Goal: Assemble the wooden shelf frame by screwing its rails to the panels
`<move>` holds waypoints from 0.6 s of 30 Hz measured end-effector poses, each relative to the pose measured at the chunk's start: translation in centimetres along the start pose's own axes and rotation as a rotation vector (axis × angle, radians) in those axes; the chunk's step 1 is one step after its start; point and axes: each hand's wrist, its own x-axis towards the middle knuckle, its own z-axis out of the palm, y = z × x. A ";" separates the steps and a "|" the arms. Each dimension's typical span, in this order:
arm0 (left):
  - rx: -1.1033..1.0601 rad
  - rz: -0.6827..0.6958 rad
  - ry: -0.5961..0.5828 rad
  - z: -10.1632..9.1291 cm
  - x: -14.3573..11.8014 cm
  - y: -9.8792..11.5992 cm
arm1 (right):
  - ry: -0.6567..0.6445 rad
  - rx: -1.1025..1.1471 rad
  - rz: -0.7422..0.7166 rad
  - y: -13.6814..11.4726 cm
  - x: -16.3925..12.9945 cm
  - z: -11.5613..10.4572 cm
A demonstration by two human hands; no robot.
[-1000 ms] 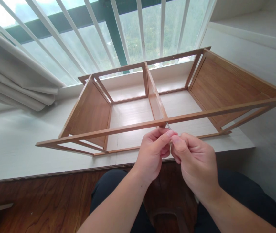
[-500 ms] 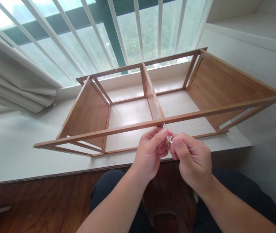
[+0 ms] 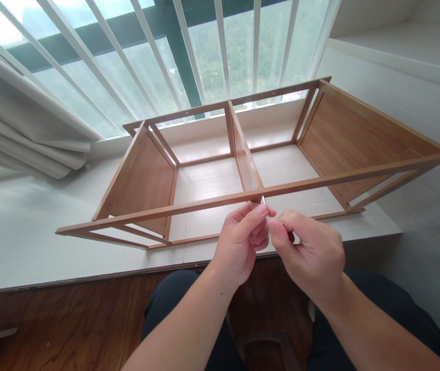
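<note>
A thin metal Allen key [image 3: 264,201] meets the front rail [image 3: 204,205] of a brown wooden frame, just where the middle divider [image 3: 246,154] joins it. My left hand [image 3: 241,239] is closed around the key's long shaft, close below the rail. Beside it, my right hand [image 3: 308,250] pinches the key's lower end between thumb and curled forefinger; that end is mostly hidden by the fingers. The frame has a solid panel at the left end [image 3: 142,185] and another at the right end [image 3: 367,144].
The frame stands on a whitish ledge [image 3: 30,242] below a window with white bars [image 3: 222,51]. A grey curtain [image 3: 22,118] hangs at left, and a pale wall [image 3: 432,129] rises at right. My knees are below, over a dark wooden floor [image 3: 81,319].
My right hand has shifted slightly right and turned at the key's lower end. My left hand stays in the same place on the shaft. The frame has barely moved.
</note>
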 end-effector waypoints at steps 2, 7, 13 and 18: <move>0.003 0.003 -0.007 0.0 0.0 0.0 | -0.002 -0.019 -0.013 0.0 0.0 -0.1; 0.008 -0.005 -0.001 0.0 0.1 0.1 | -0.001 0.015 0.011 -0.1 -0.1 -0.2; 0.013 0.005 -0.016 0.0 0.2 0.0 | -0.005 0.434 0.389 -0.5 -1.0 0.6; 0.031 0.021 -0.013 0.0 0.2 -0.2 | 0.004 0.637 0.524 -0.5 -1.5 1.2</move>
